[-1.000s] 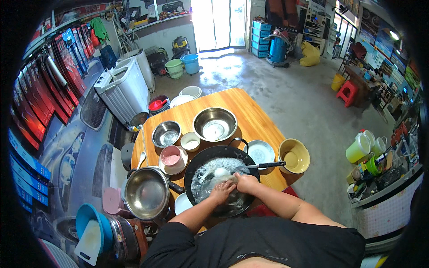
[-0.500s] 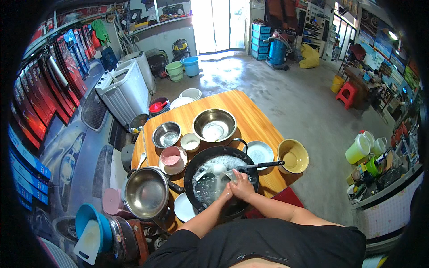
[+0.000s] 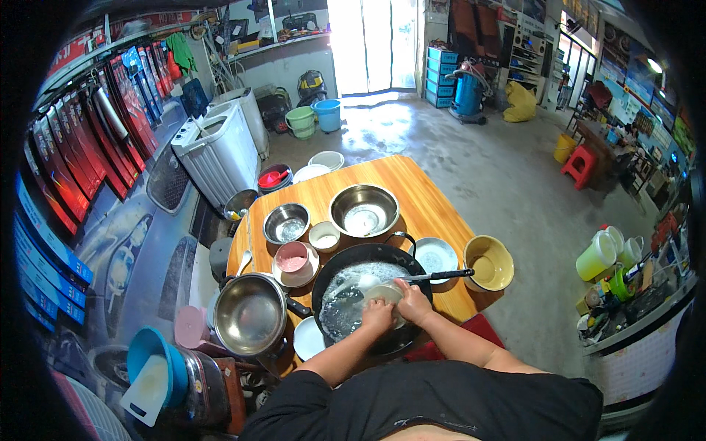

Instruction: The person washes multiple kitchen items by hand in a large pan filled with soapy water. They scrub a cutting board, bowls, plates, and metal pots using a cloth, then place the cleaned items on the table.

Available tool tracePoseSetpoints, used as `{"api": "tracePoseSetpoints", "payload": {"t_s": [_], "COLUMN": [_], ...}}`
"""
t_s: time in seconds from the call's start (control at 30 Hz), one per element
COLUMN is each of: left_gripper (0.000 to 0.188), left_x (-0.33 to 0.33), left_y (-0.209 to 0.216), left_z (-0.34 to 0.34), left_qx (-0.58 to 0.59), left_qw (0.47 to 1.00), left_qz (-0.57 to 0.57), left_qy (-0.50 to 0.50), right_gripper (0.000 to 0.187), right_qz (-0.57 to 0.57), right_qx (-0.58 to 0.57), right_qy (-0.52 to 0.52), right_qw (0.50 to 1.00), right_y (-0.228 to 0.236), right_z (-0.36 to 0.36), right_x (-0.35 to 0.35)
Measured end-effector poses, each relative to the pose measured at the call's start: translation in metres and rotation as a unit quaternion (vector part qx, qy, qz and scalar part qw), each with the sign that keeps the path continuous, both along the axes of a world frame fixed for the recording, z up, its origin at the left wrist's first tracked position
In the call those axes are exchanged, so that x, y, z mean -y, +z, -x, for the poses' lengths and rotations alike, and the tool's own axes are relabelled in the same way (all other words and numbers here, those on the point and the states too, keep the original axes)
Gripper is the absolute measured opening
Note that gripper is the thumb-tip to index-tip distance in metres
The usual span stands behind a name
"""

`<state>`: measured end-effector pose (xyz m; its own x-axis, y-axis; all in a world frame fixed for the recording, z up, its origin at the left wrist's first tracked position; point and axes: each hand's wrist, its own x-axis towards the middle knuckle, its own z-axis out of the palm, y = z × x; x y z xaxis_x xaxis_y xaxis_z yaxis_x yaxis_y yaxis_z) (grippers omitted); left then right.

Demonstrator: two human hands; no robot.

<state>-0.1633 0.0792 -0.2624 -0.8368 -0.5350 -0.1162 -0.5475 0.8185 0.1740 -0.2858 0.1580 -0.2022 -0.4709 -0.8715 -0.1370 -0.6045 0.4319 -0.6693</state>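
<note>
In the head view, a pale, round dish is held within a wide, round black wok of foamy water, just below the centre of the frame. The dish's right edge is gripped by the right hand, its fingers partly hidden; its near side is touched by the left hand, whose fingers are together, though whether they are clamped cannot be told. The wok's right rim is crossed by a long black-handled utensil.
</note>
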Motion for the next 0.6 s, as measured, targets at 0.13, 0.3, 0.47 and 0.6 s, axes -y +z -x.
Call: {"api": "tracePoseSetpoints", "payload": {"t_s": [0.13, 0.3, 0.47, 0.6], "left_gripper": [0.055, 0.078, 0.117, 0.122], "left_x": [0.006, 0.002, 0.012, 0.015], "left_y": [0.009, 0.018, 0.015, -0.02], "left_z": [0.022, 0.011, 0.005, 0.022], "left_qx": [-0.207, -0.295, -0.287, -0.401], "left_qw": [0.859, 0.868, 0.713, 0.646], "left_qz": [-0.441, -0.319, -0.424, -0.517], "left_qy": [0.158, 0.241, 0.48, 0.392], "right_gripper": [0.06, 0.071, 0.072, 0.07], "right_qz": [0.037, 0.099, 0.171, 0.202], "right_qx": [0.01, 0.043, 0.019, -0.031], "right_qy": [-0.065, -0.117, -0.089, -0.017], "right_qw": [0.997, 0.987, 0.981, 0.979], "right_y": [0.0, -0.014, -0.013, 0.004], "right_z": [0.008, 0.012, 0.002, -0.008], "right_x": [0.009, 0.013, 0.024, 0.032]}}
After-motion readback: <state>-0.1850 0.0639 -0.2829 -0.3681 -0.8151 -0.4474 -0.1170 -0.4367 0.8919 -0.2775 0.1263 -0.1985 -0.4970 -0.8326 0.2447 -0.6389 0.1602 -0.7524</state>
